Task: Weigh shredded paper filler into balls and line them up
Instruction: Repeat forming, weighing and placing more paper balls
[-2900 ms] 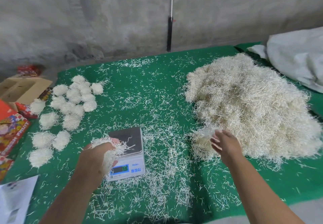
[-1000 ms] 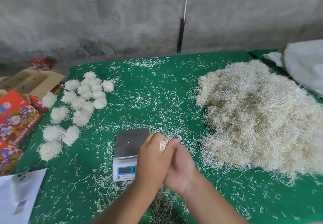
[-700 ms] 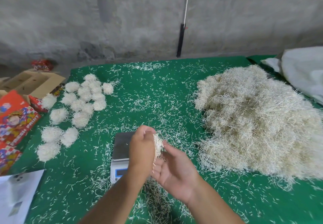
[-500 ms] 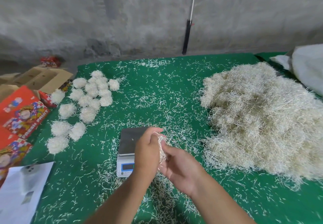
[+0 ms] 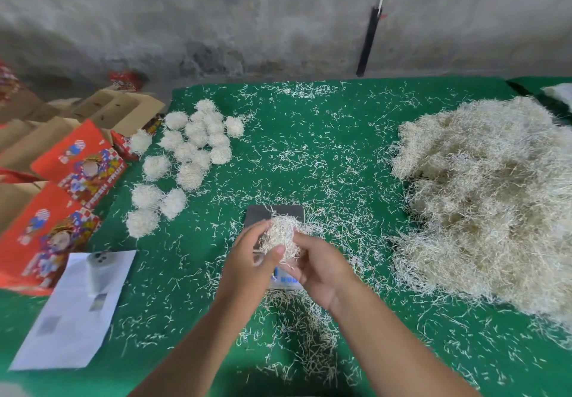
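Paper ball [image 5: 280,235] — cupped between left hand [image 5: 252,260] and right hand [image 5: 320,265], above scale [image 5: 275,214]

Left hand [image 5: 251,260], right hand [image 5: 318,265], cupped together.

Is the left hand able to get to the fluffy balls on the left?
Probably yes: nothing stands between the left hand and the finished balls, but it grips the paper wad now.

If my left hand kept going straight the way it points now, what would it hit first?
Probably the wad of shredded paper that the left hand and right hand already hold; beyond it, likely the scale, though depth is unclear.
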A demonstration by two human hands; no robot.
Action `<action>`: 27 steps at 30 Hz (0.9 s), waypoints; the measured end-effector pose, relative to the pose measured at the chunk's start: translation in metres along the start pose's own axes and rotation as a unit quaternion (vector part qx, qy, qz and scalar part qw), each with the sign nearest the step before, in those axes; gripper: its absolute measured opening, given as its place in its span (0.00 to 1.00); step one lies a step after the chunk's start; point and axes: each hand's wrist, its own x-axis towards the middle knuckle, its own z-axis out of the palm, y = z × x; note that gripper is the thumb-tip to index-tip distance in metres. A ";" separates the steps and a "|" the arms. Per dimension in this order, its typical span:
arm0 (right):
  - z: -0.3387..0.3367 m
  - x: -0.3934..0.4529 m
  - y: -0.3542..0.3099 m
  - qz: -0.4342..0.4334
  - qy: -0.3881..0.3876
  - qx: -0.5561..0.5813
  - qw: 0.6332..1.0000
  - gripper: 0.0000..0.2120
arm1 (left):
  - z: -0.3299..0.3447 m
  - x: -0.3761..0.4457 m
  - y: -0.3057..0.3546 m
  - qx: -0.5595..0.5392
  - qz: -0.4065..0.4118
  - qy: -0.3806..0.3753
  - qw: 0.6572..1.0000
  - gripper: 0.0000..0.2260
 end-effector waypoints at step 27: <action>0.011 0.189 0.030 -0.048 0.288 -0.305 0.906 0.22 | -0.173 -0.035 -0.162 0.023 -0.292 0.057 0.954 0.13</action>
